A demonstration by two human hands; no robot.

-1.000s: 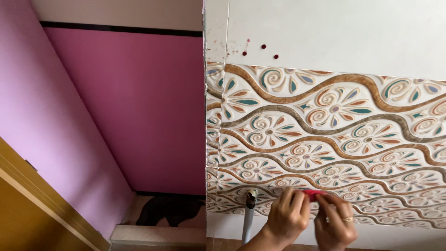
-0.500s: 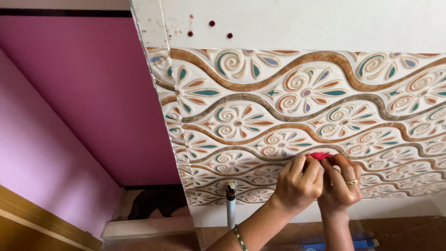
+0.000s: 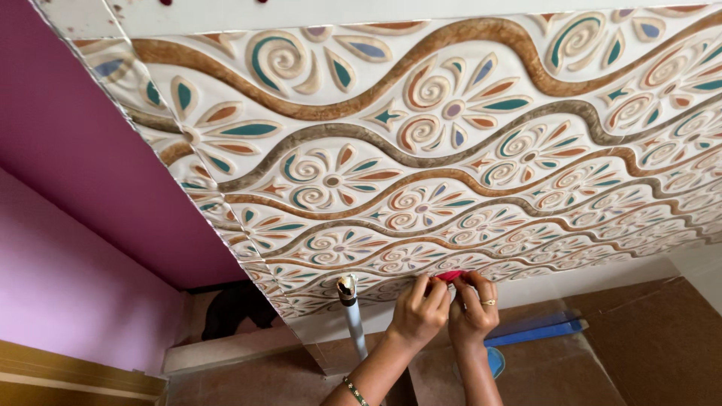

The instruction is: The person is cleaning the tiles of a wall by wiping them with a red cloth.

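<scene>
Reaching forward side by side, we press both hands against the patterned tile wall (image 3: 451,150), forearms rising from the bottom edge, a bracelet (image 3: 355,391) on our left wrist. Our left hand (image 3: 418,316) and right hand (image 3: 472,312) touch each other, fingers curled and pinched together on a small red piece (image 3: 450,276) held at the wall's lower tiles. It looks bright, thin and mostly hidden by our fingertips. A grey pipe (image 3: 352,323) stands just beside our left hand.

Bright, even daylight; soft shadows only. Embossed swirl-patterned wall tiles (image 3: 451,150) sharp, no glare. Wide-angle stretch at frame edges.
</scene>
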